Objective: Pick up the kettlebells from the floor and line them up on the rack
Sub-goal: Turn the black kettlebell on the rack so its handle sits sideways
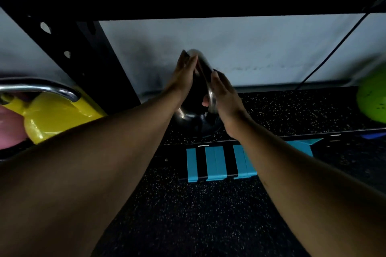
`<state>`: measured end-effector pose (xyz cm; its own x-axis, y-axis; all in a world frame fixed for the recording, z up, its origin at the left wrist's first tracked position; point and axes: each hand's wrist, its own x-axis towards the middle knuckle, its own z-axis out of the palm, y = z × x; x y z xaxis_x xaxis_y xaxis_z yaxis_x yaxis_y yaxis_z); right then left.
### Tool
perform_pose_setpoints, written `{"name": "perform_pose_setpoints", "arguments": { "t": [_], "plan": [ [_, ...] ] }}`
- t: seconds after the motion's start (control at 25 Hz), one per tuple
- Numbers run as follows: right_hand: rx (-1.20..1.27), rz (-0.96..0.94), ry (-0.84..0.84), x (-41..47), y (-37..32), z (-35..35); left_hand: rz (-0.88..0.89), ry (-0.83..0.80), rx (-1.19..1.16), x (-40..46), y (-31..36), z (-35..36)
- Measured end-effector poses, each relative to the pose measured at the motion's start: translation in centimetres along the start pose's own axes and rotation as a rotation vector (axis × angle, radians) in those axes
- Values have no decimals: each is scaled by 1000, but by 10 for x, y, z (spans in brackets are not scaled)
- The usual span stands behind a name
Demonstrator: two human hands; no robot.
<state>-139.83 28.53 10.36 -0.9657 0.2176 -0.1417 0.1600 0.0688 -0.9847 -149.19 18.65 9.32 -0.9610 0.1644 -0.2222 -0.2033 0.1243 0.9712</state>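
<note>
The top of the view is black and shows nothing; the scene below is dim and blurred at the edges. The black kettlebell [193, 119] stands on the speckled rack shelf [292, 108], its body largely hidden between the two hands and hard to part from the dark shelf; only its shiny handle [205, 73] catches light. The left hand [183, 77] lies flat against the handle's left side, fingers straight and together; the right hand [224, 94] presses the right side, open-palmed, a thumb tip showing through the handle loop; neither is wrapped around it. At left a yellow kettlebell [52, 119] and a pink one [10, 129] are cut off by the frame and the left forearm; a green one [373, 102] is cropped at right; a rack upright [79, 56] leans across the pale wall [229, 48].
</note>
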Motion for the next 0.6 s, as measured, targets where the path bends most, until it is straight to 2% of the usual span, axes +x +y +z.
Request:
{"name": "perform_pose_setpoints", "arguments": {
  "t": [0.2, 0.32, 0.6],
  "plan": [
    [160, 41, -15, -4, 3, 20, 63, -135, -1, 10, -10, -8],
    [250, 65, -39, -1, -1, 26, 59, -136, 4, 12, -7, -11],
    [256, 58, -21, 2, 9, 28, 37, -134, 10, 7, -6, -8]
  ]
}}
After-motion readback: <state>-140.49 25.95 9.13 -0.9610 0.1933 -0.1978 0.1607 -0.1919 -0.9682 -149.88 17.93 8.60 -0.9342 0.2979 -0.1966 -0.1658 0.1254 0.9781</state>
